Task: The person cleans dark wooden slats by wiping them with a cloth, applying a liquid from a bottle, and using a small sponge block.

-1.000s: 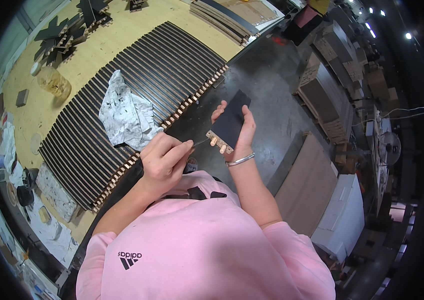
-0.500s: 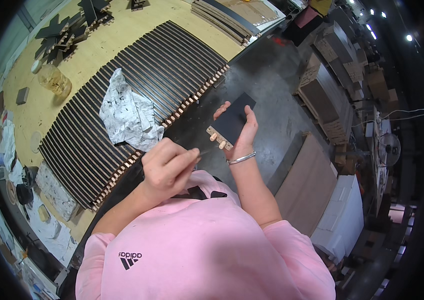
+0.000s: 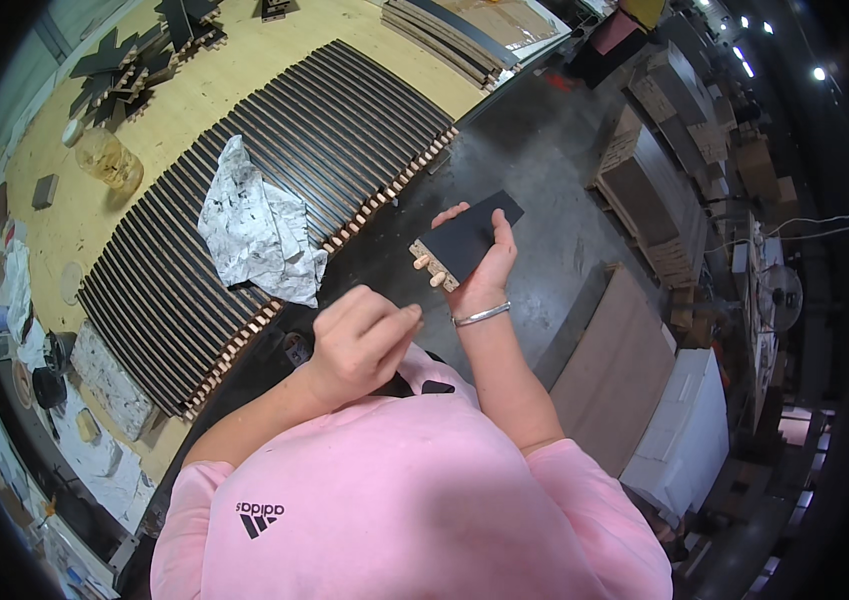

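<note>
Gripping a black board (image 3: 469,240) in the right hand (image 3: 484,255), just right of the centre of the frame, pressing the thumb on its right side and wrapping the fingers round the far side. Tilting it with the raw chipboard end toward the lower left, showing two pale dowels (image 3: 438,280) jutting from that end. Curling the left hand (image 3: 364,335) closed near the centre of the frame, below the dowels and apart from the board, bringing thumb and forefinger together; being unable to tell of anything between those fingertips. Wearing a bracelet (image 3: 482,315) on the right wrist and a pink shirt (image 3: 394,500) across the lower middle.

Facing a yellow table (image 3: 209,80) at the upper left, having dark strips (image 3: 284,130) lined up side by side across it, from the left up to the top middle. Having a stained white rag (image 3: 254,230) crumpled on the strips, near the left hand on its upper left. Seeing a jar (image 3: 109,160) and a small block (image 3: 45,191) at the upper left, black pieces (image 3: 129,70) heaped above them, and stacked boards (image 3: 649,200) at the upper right.
</note>
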`<move>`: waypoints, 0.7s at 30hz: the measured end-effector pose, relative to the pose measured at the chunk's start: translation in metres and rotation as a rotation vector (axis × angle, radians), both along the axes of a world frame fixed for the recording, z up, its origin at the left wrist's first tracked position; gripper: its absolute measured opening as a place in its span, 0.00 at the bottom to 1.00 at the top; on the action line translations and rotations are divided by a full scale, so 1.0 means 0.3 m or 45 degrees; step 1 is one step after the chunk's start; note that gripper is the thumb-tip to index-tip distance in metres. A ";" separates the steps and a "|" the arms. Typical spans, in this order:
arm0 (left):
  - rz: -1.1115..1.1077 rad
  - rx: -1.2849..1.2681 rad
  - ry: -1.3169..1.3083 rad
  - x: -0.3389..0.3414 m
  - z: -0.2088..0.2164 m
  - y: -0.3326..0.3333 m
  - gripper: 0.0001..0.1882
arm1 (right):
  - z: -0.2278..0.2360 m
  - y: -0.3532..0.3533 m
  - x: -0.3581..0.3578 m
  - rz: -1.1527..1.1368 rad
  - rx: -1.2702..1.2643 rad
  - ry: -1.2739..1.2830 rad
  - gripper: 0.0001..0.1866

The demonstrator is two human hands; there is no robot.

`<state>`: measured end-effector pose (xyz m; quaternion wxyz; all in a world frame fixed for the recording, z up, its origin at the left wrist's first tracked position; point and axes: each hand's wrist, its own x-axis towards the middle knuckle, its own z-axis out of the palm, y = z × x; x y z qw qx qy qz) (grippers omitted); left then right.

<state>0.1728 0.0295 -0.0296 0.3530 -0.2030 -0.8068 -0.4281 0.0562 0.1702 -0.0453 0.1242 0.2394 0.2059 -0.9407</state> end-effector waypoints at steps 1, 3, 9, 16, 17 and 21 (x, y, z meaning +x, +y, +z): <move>0.054 0.022 -0.005 -0.005 0.002 -0.003 0.13 | 0.002 0.000 0.004 -0.012 0.021 0.033 0.18; 0.089 0.027 -0.028 -0.011 0.000 -0.001 0.13 | 0.002 -0.001 0.005 -0.025 0.044 0.066 0.19; 0.123 0.070 -0.097 -0.001 -0.006 0.018 0.12 | -0.002 -0.017 -0.003 -0.062 0.091 -0.050 0.18; 0.055 0.111 -0.037 0.039 0.018 -0.061 0.12 | -0.028 0.022 -0.003 0.194 0.213 0.281 0.17; 0.121 0.143 -0.045 0.055 0.009 -0.084 0.12 | -0.028 0.029 0.005 0.332 0.256 0.440 0.21; 0.401 0.135 -0.174 0.129 -0.036 -0.216 0.10 | 0.006 0.035 0.026 0.650 0.495 0.738 0.32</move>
